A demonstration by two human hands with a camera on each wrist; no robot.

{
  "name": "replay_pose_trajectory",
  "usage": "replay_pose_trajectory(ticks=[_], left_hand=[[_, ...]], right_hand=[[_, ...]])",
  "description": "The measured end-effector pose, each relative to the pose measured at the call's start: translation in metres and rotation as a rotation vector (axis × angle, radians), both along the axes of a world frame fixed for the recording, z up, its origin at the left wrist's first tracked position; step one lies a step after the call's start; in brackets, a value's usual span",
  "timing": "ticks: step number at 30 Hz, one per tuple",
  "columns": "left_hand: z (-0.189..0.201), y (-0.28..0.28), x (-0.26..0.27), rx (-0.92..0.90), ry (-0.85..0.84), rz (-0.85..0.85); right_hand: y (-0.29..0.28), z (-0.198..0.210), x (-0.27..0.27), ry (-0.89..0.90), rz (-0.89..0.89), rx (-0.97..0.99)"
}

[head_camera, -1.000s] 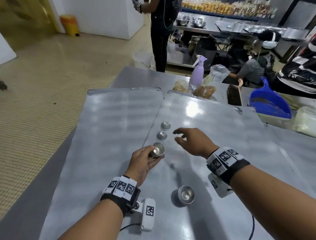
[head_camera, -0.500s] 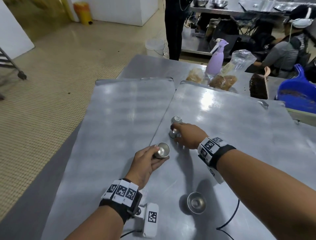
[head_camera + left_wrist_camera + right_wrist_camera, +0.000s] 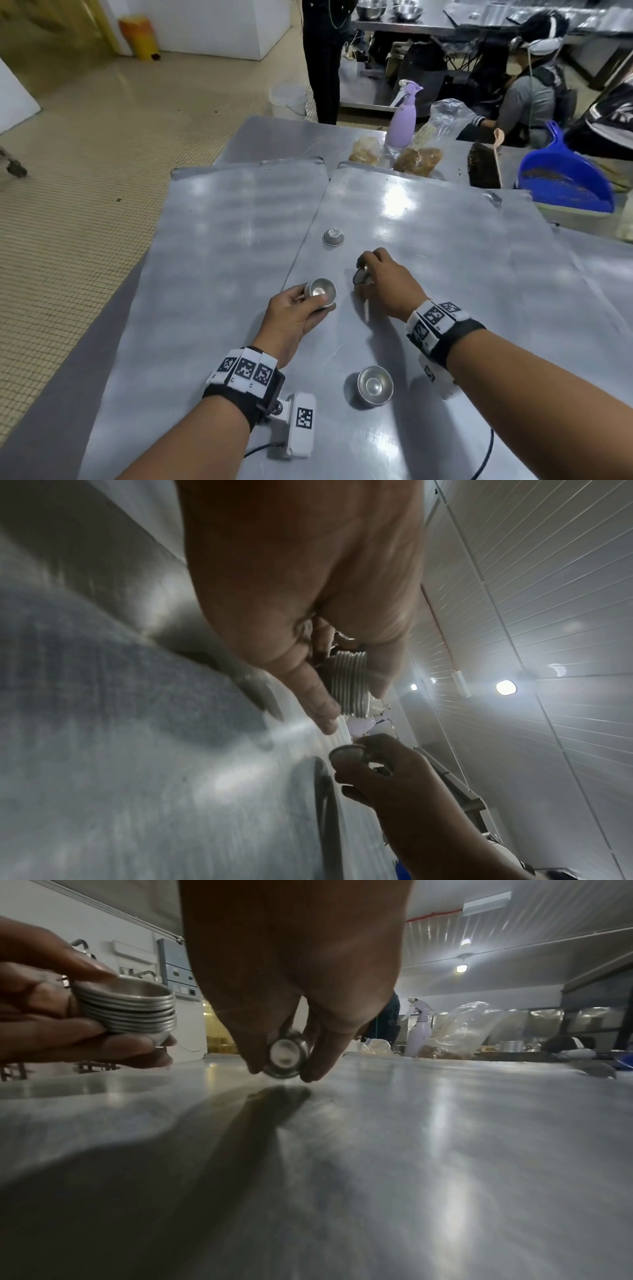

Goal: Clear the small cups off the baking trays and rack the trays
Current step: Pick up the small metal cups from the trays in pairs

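Note:
Two flat metal baking trays lie side by side, the left tray bare and the right tray carrying small metal cups. My left hand grips a nested stack of cups above the seam between the trays. Just right of it my right hand pinches one small cup tilted on its side, just above the right tray. An upturned cup stands farther back. Another cup, mouth up, sits near me between my forearms.
Behind the trays on the steel table stand a lilac spray bottle, plastic bags of crumbs, a brush and a blue dustpan. People stand and crouch beyond the table. Tiled floor lies to the left.
My right hand reached forward to the nearer upturned cup, picked it up and drew it back toward the stack. My left hand kept hold of the stack.

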State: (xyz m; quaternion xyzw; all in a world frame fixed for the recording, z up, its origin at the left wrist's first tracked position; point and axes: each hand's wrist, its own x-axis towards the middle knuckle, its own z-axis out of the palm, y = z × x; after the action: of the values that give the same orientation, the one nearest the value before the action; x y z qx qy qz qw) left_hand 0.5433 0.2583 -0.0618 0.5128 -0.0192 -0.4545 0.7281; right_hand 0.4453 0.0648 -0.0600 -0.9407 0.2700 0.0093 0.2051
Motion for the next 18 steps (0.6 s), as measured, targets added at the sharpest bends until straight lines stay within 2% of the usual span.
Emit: replay_pose_trajectory(ticks=[7,16,18], left_hand=[[-0.003,-0.008,-0.011,0.012,-0.016,-0.018],[-0.003,-0.012,-0.017,0.045,-0.026,-0.024],[-0.001,-0.013,-0.017,0.057,-0.028,-0.021]], right_hand=[[0.004,-0.007,-0.031,-0.033,-0.049,-0.027],[0.001,0.005,-0.045,0.001,-0.068,0.013],[-0.001,0.011,-0.045,-0.052,-0.043,0.000]])
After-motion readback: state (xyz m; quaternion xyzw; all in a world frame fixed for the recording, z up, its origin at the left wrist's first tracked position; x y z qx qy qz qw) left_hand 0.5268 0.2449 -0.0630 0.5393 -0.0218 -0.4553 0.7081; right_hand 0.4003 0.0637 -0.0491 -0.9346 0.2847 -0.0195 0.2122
